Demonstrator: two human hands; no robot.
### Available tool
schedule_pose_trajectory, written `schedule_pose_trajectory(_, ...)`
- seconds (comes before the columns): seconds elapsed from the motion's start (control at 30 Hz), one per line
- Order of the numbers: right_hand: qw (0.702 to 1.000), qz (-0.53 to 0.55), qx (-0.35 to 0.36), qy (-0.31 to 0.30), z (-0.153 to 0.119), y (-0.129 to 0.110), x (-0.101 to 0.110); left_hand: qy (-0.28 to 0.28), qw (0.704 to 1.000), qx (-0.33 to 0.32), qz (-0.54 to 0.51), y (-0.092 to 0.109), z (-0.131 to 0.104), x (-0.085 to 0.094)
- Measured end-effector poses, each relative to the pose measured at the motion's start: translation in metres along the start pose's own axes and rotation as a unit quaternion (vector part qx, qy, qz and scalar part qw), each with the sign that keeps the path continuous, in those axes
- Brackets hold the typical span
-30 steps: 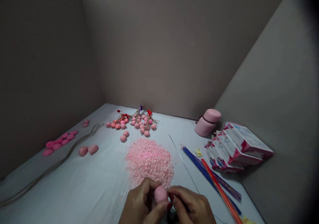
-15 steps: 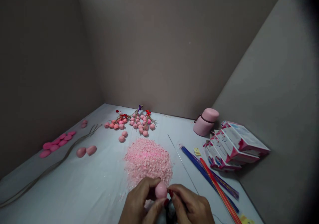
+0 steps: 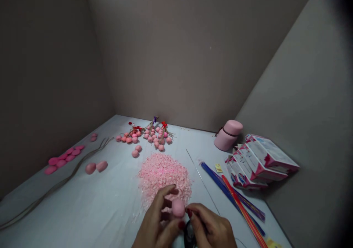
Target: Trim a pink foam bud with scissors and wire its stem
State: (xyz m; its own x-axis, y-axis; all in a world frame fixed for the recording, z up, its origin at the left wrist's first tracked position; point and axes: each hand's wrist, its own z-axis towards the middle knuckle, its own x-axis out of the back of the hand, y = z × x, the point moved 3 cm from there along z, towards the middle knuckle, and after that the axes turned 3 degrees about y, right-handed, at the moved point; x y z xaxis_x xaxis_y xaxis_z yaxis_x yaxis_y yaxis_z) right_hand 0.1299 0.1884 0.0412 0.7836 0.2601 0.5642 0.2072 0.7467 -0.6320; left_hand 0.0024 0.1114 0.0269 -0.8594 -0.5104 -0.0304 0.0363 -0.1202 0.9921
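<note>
A smooth pink ball [image 3: 178, 207] hangs at the bottom centre, in front of a heap of pink flakes [image 3: 164, 174]. My left hand [image 3: 158, 220] curves around it with index finger and thumb spread; small gaps show above and below the ball, and contact on its left side is unclear. Against the ball's right side, my right hand [image 3: 208, 224] is closed in a pinch. What those fingertips grip is too small to make out. A dark rounded object [image 3: 189, 235] lies below, partly hidden by the right hand.
Behind the heap lie bunches of pink balls [image 3: 157, 137] with ribbons. A thin rod [image 3: 202, 180], blue strips [image 3: 220, 183] and red strips [image 3: 242, 209] lie right, near white-and-pink boxes [image 3: 259, 163] and a pink flask [image 3: 228, 135]. Left are pink discs [image 3: 61, 163] and long stems [image 3: 70, 176].
My left index finger has lifted off the ball and the thumb has dropped away from it. The ball looks slightly turned. My right hand's pinch has stayed beside it.
</note>
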Motion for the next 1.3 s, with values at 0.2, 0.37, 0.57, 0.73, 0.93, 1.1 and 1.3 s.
schedule_pose_trajectory(0.2,0.999,-0.012,0.030,-0.012,0.002,0.000,0.001,-0.019,0.994,-0.039,0.098,0.002,-0.001,0.000)
schedule_pose_trajectory(0.37,0.989,-0.073,0.129,0.006,-0.001,-0.004,-0.003,-0.078,0.992,0.086,0.041,0.003,0.004,-0.003)
schedule_pose_trajectory(0.57,0.997,-0.035,0.070,-0.016,0.000,0.000,-0.004,-0.074,0.990,0.109,0.047,0.002,0.005,-0.001)
schedule_pose_trajectory(0.73,0.999,0.009,-0.009,-0.040,0.004,0.005,-0.002,-0.061,0.985,-0.097,0.125,0.010,0.002,0.000)
schedule_pose_trajectory(0.93,0.996,-0.031,0.078,-0.002,0.000,0.001,-0.005,-0.039,0.997,0.001,0.072,-0.002,0.001,-0.003)
schedule_pose_trajectory(1.1,0.981,-0.109,0.163,0.004,-0.005,-0.002,-0.010,-0.088,0.982,0.162,-0.040,0.001,0.005,-0.006)
schedule_pose_trajectory(1.3,0.996,-0.027,0.082,0.006,-0.003,-0.001,-0.009,-0.080,0.987,0.142,-0.015,0.005,0.003,-0.005)
